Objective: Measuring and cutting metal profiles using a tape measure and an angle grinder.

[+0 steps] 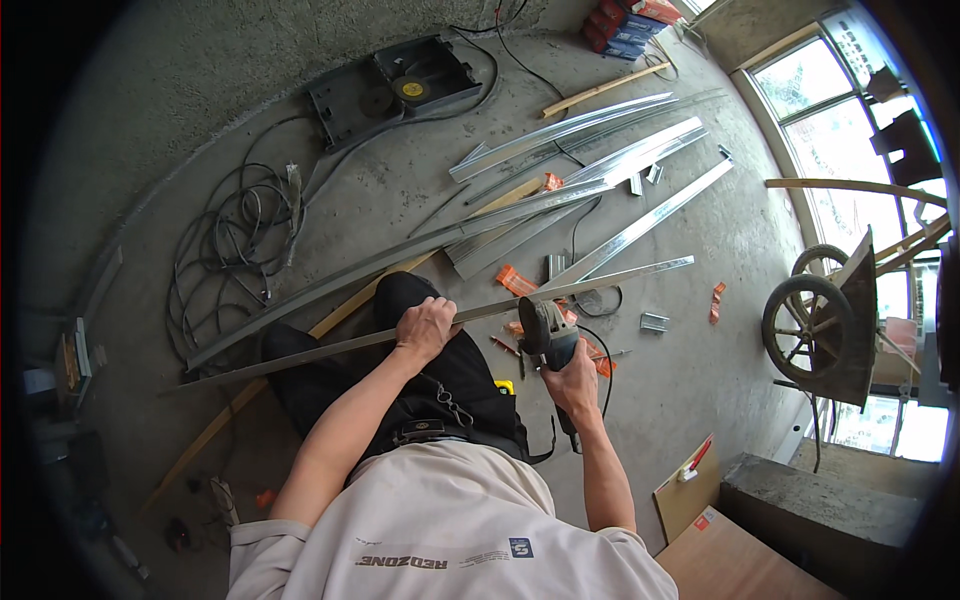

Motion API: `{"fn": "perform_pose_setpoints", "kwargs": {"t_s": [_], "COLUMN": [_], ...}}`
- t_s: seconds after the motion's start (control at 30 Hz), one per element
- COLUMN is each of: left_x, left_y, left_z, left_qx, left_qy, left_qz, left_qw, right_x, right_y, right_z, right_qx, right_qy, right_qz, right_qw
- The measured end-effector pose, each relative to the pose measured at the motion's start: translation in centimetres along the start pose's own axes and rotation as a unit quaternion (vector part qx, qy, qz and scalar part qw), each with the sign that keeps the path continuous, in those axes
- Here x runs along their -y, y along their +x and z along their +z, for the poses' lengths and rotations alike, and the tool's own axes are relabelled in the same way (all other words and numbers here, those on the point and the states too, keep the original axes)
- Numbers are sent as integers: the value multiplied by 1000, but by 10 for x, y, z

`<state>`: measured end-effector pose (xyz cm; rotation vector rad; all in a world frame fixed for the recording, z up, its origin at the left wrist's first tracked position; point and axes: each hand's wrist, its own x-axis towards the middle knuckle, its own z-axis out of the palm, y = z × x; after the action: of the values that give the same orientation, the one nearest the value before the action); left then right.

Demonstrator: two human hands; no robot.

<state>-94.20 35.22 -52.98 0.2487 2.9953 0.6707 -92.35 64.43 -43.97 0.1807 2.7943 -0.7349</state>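
Observation:
My left hand (427, 327) is closed around a long thin metal profile (590, 285) that lies across my black-trousered thighs and slants up to the right. In my right hand (571, 383) is an angle grinder (552, 345), gripped by its body. Its dark round guard and disc side meets or sits just beside the profile, right of my left hand; whether the disc touches the metal I cannot tell. From the grinder's rear a black cord (611, 365) curls over the floor. A yellow tape measure (504, 387) shows at my right hip.
Several shiny metal profiles (640, 145) and wooden strips (607, 88) lie ahead. Cut metal pieces (655, 322) and orange plastic scraps (517, 279) are scattered nearby. Coiled cable (250, 215) and an opened black tool case (395, 90) lie left. A wheelbarrow (830, 315) stands right, boards (740, 565) lower right.

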Motion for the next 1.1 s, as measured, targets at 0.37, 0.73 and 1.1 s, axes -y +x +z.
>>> {"fn": "perform_pose_setpoints", "kwargs": {"t_s": [0.37,0.73,1.1], "left_x": [2,0,6], "left_y": [-2,-3,-4], "left_z": [6,8,19], "left_qx": [-18,-20,-29], "left_qy": [-10,-22,-16], "left_qz": [1,-9,-13], "left_qw": [1000,1000,999], "right_x": [0,-2,-4], "right_y": [2,5,1], "right_z": [3,14,21], "right_qx": [0,-18,-1], "right_qy": [-9,-5,-25], "right_qz": [-4,-16,10], "right_qw": [1000,1000,1000]}}
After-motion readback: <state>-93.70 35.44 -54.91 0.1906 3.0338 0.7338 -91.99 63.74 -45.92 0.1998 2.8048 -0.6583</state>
